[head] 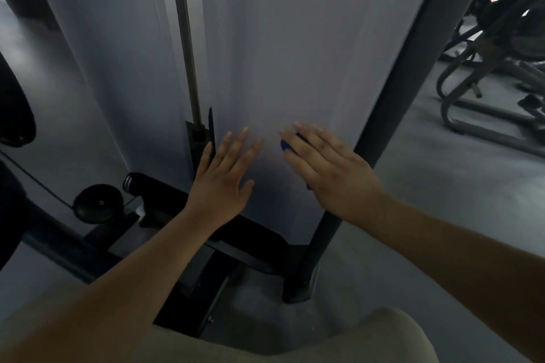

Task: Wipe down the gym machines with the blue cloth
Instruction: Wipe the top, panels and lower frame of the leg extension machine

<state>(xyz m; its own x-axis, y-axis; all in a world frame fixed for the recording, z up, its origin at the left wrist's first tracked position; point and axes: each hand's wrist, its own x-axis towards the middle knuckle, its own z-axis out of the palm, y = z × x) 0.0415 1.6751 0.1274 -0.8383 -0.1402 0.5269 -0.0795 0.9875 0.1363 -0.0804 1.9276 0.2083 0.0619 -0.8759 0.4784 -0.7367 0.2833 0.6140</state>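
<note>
A tall grey panel (295, 53) of a gym machine fills the middle of the view. My right hand (327, 165) lies flat with straight fingers on its lower part, pressing the blue cloth (285, 145) against it; only a small blue edge shows under the fingers. My left hand (224, 174) rests flat and spread on the same panel, just left of the right hand, holding nothing. The picture is blurred by motion.
A dark upright post (392, 103) borders the panel on the right. A thin metal rod (185, 38) runs down its left side to a black base frame (236, 247) with a round black knob (98, 203). Other machines (495, 62) stand far right.
</note>
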